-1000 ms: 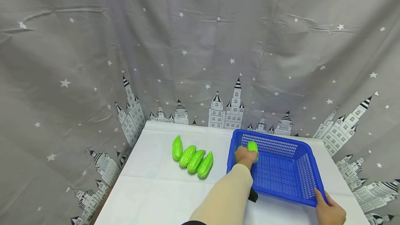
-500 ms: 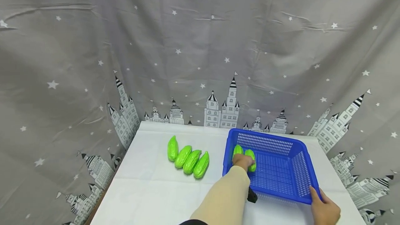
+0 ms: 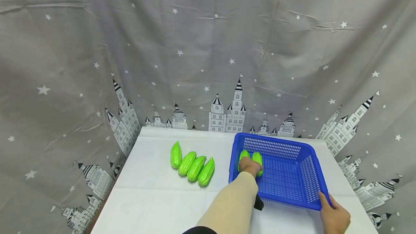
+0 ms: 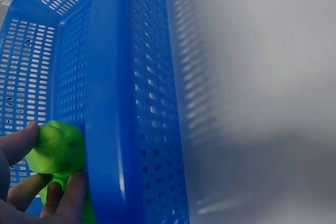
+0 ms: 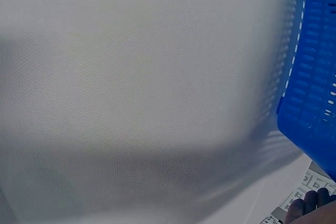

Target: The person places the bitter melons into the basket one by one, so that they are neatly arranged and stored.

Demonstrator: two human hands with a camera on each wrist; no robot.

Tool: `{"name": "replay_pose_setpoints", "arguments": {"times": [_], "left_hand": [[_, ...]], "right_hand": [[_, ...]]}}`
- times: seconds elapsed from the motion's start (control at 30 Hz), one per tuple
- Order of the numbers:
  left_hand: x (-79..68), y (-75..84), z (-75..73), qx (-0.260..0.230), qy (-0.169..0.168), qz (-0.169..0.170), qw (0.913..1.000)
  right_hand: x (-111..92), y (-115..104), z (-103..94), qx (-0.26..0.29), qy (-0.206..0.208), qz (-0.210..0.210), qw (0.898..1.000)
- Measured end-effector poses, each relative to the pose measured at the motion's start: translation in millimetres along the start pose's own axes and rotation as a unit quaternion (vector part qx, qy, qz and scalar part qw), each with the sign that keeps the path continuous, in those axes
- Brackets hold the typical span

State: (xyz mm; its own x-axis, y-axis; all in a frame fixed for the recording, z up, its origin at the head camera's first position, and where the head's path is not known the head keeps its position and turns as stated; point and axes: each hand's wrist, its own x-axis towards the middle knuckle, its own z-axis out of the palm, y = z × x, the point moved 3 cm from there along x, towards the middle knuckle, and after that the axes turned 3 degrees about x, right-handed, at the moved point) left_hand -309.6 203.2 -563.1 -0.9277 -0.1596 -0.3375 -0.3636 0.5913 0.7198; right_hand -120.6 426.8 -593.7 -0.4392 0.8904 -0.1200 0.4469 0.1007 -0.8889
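Observation:
My left hand (image 3: 249, 165) reaches into the left end of a blue plastic basket (image 3: 316, 161). In the left wrist view its thumb and fingers are round a bright green bitter melon (image 4: 58, 148), with part of another below it. From the head, two bitter melons show in the basket: the right one (image 3: 257, 159) beside my thumb, and the left one (image 3: 244, 153), partly hidden by the hand. My right hand (image 3: 336, 216) grips the basket's near right corner; fingers (image 5: 311, 201) show at the right wrist view's lower corner.
Several more bitter melons (image 3: 196, 168) lie side by side on the white tabletop (image 3: 156, 205), left of the basket. A grey curtain (image 3: 182, 64) printed with stars and castles hangs behind and around the table.
My left hand has lowered the bitter melon beside the other one in the basket's left end. The right hand keeps its hold on the corner. The whole view has shifted slightly left.

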Motion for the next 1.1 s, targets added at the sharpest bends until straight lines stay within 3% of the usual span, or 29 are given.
{"name": "replay_pose_setpoints", "arguments": {"times": [0.23,0.47,0.87,1.1], "left_hand": [[-3.1,0.2,-2.0,-0.01,0.005,-0.003,0.9999],[-0.2,-1.2,0.5,0.029,0.007,0.004,0.9995],[2.6,-2.3,4.6,0.047,0.025,0.013,0.9985],[2.4,-1.5,3.8,0.032,0.019,0.022,0.9991]], "right_hand": [[0.2,-0.6,-1.3,-0.011,-0.005,-0.011,1.0],[2.6,1.3,0.6,-0.009,-0.004,-0.004,1.0],[1.9,0.6,-0.9,-0.012,-0.003,-0.013,1.0],[3.1,1.0,-0.6,-0.014,-0.002,-0.014,1.0]]}}
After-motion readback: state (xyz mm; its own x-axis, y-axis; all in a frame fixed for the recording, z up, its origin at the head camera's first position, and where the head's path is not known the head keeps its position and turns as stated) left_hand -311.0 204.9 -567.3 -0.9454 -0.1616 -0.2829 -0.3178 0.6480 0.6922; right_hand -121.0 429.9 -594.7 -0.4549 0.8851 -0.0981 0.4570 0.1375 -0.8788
